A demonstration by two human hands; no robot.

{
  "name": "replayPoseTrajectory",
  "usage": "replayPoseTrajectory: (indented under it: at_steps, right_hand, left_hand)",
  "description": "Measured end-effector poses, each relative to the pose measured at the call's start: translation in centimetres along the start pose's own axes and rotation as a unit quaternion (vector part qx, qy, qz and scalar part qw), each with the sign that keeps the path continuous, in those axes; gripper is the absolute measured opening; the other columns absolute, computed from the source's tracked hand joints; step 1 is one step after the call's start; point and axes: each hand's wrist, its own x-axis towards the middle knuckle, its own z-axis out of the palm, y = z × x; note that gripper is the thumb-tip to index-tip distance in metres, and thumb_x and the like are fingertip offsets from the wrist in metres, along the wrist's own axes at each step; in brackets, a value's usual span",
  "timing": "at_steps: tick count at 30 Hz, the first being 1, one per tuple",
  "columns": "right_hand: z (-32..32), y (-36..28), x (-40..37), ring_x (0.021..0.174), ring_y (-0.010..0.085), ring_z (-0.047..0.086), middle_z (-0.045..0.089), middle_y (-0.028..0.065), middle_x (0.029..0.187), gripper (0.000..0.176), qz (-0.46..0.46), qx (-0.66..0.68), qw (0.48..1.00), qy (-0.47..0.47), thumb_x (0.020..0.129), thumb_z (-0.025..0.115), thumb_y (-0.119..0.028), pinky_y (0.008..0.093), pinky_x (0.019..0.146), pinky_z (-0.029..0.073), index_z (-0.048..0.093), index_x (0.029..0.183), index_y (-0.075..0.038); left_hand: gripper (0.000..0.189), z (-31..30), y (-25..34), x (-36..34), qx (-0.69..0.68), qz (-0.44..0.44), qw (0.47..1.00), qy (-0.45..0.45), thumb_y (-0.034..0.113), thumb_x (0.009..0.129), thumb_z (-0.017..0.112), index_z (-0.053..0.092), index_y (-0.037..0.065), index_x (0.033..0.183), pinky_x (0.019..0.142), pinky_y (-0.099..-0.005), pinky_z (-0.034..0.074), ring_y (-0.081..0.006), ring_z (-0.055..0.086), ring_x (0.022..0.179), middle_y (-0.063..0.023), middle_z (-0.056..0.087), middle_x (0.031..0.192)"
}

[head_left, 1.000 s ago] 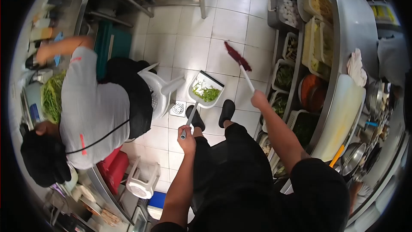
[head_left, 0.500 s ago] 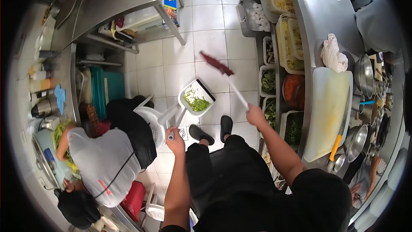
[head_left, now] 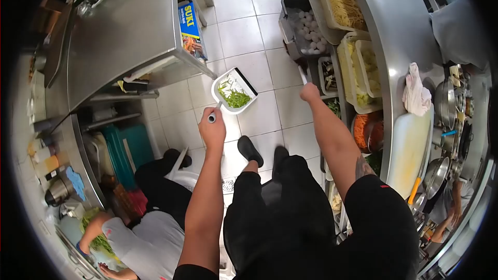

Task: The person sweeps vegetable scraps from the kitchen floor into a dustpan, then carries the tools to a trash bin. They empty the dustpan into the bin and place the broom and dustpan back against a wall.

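My left hand (head_left: 211, 125) is wrapped round the grey-ended handle of a white dustpan (head_left: 246, 108). The pan rests on the tiled floor ahead of my feet, its black lip facing away to the right. Green vegetable scraps (head_left: 236, 98) lie inside it. Stretched out to the right, my right hand (head_left: 310, 92) grips the pale handle of a broom (head_left: 303, 75). The broom's dark red head is mostly hidden beside the shelving, below the grey bin (head_left: 294, 36) of white, egg-like balls.
Shelving on the right holds tubs of noodles (head_left: 345, 10) and shredded carrot (head_left: 363, 132). Above it runs a steel counter with a cutting board (head_left: 410, 150). A steel table (head_left: 124, 36) stands at left. A co-worker in a grey shirt (head_left: 148, 241) bends at the lower left.
I have stepped forward along the aisle. The broom has swung right, from open floor to the shelving's edge. The dustpan still holds the green scraps, and the co-worker is now farther behind.
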Motion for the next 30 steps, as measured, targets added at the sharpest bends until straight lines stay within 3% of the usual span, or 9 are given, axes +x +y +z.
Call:
replayPoseTrajectory:
  at_steps: [1, 3, 7, 12, 16, 18, 21, 27, 30]
  right_hand:
    - [0.0, -1.0, 1.0, 0.114, 0.0384, 0.062, 0.066, 0.0228, 0.12, 0.031, 0.0, -0.016, 1.0, -0.006, 0.089, 0.057, -0.013, 0.0437, 0.095, 0.052, 0.067, 0.113, 0.002]
    - [1.8, -2.1, 4.3, 0.11, 0.0376, 0.064, 0.067, 0.0212, 0.117, 0.029, 0.007, -0.011, 1.0, 0.015, 0.087, 0.058, -0.011, 0.0431, 0.093, 0.053, 0.069, 0.111, 0.002]
    - [6.9, -4.9, 3.3, 0.101, 0.0372, 0.068, 0.07, 0.0232, 0.106, 0.026, -0.16, -0.144, 0.974, -0.077, 0.082, 0.061, -0.012, 0.0434, 0.088, 0.055, 0.072, 0.102, 0.002]
    - [0.9, -4.4, -6.1, 0.099, 0.0405, 0.067, 0.069, 0.0255, 0.103, 0.027, -0.141, -0.054, 0.976, -0.159, 0.081, 0.059, -0.011, 0.0467, 0.088, 0.053, 0.072, 0.102, 0.001]
    - [-2.9, 0.7, -5.5, 0.1, 0.0416, 0.066, 0.068, 0.026, 0.104, 0.027, -0.142, -0.003, 0.984, -0.111, 0.082, 0.059, -0.011, 0.0473, 0.089, 0.053, 0.07, 0.104, 0.001]
    - [-3.1, 1.2, -2.9, 0.101, 0.041, 0.066, 0.068, 0.0249, 0.106, 0.027, -0.024, 0.024, 0.998, -0.049, 0.084, 0.058, -0.01, 0.0464, 0.088, 0.054, 0.069, 0.106, 0.001]
    - [-0.7, -0.6, 3.3, 0.101, 0.0393, 0.067, 0.069, 0.0224, 0.107, 0.025, 0.018, 0.061, 0.998, -0.019, 0.086, 0.057, -0.009, 0.0453, 0.088, 0.055, 0.069, 0.105, 0.001]
    - [1.0, -7.0, -1.6, 0.105, 0.0324, 0.068, 0.07, 0.0175, 0.109, 0.028, -0.11, -0.052, 0.981, -0.148, 0.091, 0.053, -0.014, 0.0431, 0.087, 0.056, 0.072, 0.108, -0.002]
    - [-3.0, -5.1, -5.2, 0.099, 0.0371, 0.069, 0.07, 0.0195, 0.106, 0.025, -0.056, 0.033, 0.986, -0.153, 0.089, 0.056, -0.015, 0.0452, 0.085, 0.056, 0.072, 0.102, -0.003]
  left_hand:
    - [0.015, 0.9, 1.1, 1.1, 0.0, -0.003, 1.0, -0.007, 0.02, 0.09, 0.064, 0.068, 0.006, 0.091, 0.075, -0.0424, 0.052, -0.0418, 0.066, 0.083, -0.0206, 0.07, 0.085]
    - [0.015, 2.5, 3.9, 2.7, 0.051, -0.008, 0.998, -0.027, 0.022, 0.089, 0.063, 0.066, 0.008, 0.091, 0.077, -0.0458, 0.052, -0.0433, 0.066, 0.087, -0.0213, 0.07, 0.086]
    - [0.019, 5.5, 5.9, 5.7, 0.089, -0.012, 0.994, -0.062, 0.025, 0.09, 0.06, 0.066, 0.007, 0.092, 0.079, -0.0477, 0.05, -0.0441, 0.066, 0.086, -0.0223, 0.069, 0.085]
    - [0.021, 5.8, 5.8, 8.5, 0.079, -0.024, 0.995, -0.064, 0.028, 0.09, 0.061, 0.064, 0.007, 0.091, 0.075, -0.0492, 0.051, -0.0455, 0.065, 0.085, -0.0229, 0.069, 0.086]
    - [0.021, 3.1, 5.8, 9.3, 0.081, -0.034, 0.993, -0.08, 0.026, 0.091, 0.06, 0.064, 0.006, 0.091, 0.072, -0.0466, 0.051, -0.0428, 0.066, 0.082, -0.0219, 0.068, 0.08]
    - [0.022, 3.3, 4.8, 8.9, 0.072, -0.016, 0.992, -0.103, 0.026, 0.092, 0.059, 0.064, 0.004, 0.09, 0.069, -0.044, 0.05, -0.038, 0.066, 0.075, -0.0206, 0.066, 0.076]
    - [0.023, 4.9, 3.8, 8.9, 0.069, -0.028, 0.993, -0.096, 0.025, 0.093, 0.058, 0.063, 0.003, 0.09, 0.068, -0.0421, 0.049, -0.0337, 0.064, 0.069, -0.0195, 0.065, 0.073]
    - [0.022, 6.5, 5.5, 8.9, 0.068, 0.018, 0.99, -0.121, 0.023, 0.093, 0.059, 0.062, 0.002, 0.088, 0.066, -0.0399, 0.049, -0.0283, 0.061, 0.065, -0.0177, 0.064, 0.072]
    - [0.021, 6.1, 5.7, 9.3, 0.051, 0.034, 0.989, -0.137, 0.022, 0.093, 0.06, 0.062, 0.002, 0.088, 0.064, -0.0378, 0.048, -0.0236, 0.059, 0.064, -0.0165, 0.063, 0.071]
